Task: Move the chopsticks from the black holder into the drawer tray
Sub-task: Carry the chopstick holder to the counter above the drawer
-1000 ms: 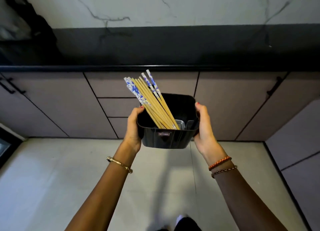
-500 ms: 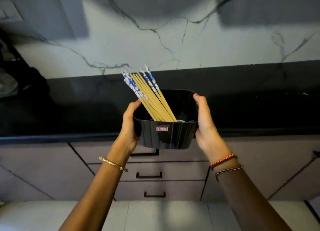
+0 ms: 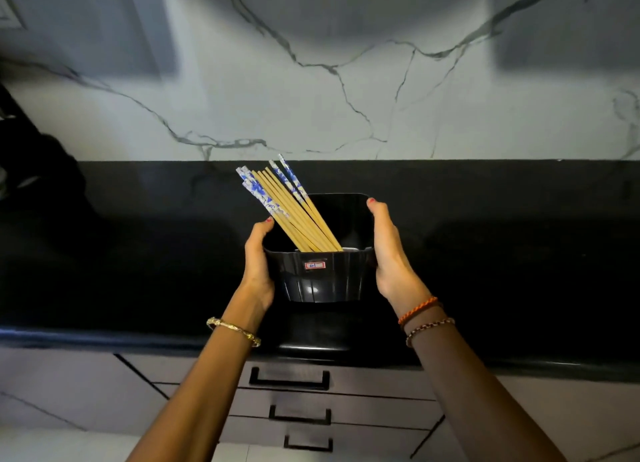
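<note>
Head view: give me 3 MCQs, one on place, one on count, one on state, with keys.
1. Where is the black holder?
A. over the black countertop
B. inside a drawer
C. on the floor

2. How many drawer handles show below the counter?
A. one
B. three
C. five

3. How do the chopsticks stand?
A. flat on the counter
B. leaning left, tops above the rim
C. held in one fist

Key: 1 A, the left hand and right hand grip its sides above the counter. 2 B, three stacked handles. 3 B, patterned tops jut up-left out of the holder.
</note>
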